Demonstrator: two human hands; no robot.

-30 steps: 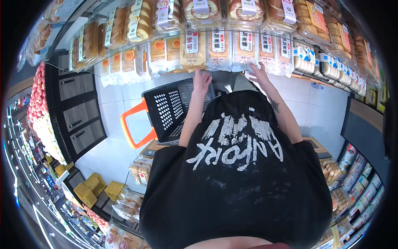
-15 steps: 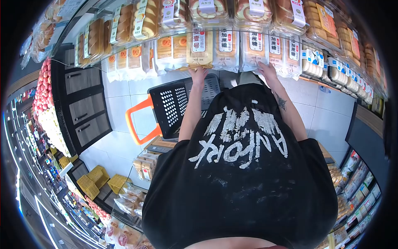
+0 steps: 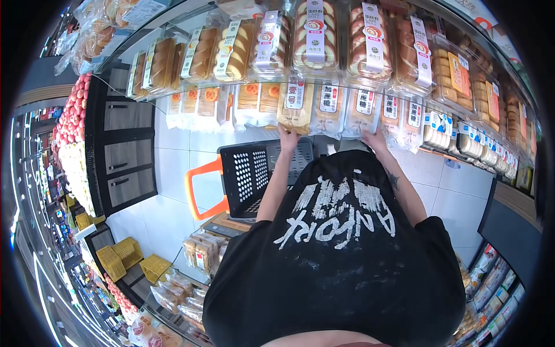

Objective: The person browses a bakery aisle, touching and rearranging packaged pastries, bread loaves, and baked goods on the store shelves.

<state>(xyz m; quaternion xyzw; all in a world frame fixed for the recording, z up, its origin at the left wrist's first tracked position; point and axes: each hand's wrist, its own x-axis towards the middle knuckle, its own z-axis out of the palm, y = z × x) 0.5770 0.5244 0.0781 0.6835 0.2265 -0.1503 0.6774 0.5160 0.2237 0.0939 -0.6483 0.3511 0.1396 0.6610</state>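
Observation:
My left hand is closed on the lower end of a tan-wrapped bag of sliced bread on the lower shelf. My right hand has its fingers at the bottom edge of a white-wrapped bread bag, closed on the wrapper; the fingertips are partly hidden. Between the two hands stands another white bread bag. Both bags rest upright in the row, their tops hidden behind the upper shelf edge.
Clear boxes of cake rolls line the upper glass shelf. A black shopping basket with an orange handle is below my left arm. Yellow crates and bagged bread are at lower left, dark drawers at left.
The camera view has tilted up, so the shelves and hands sit lower and more of the cake rolls shows. Both hands stay at the same bread bags.

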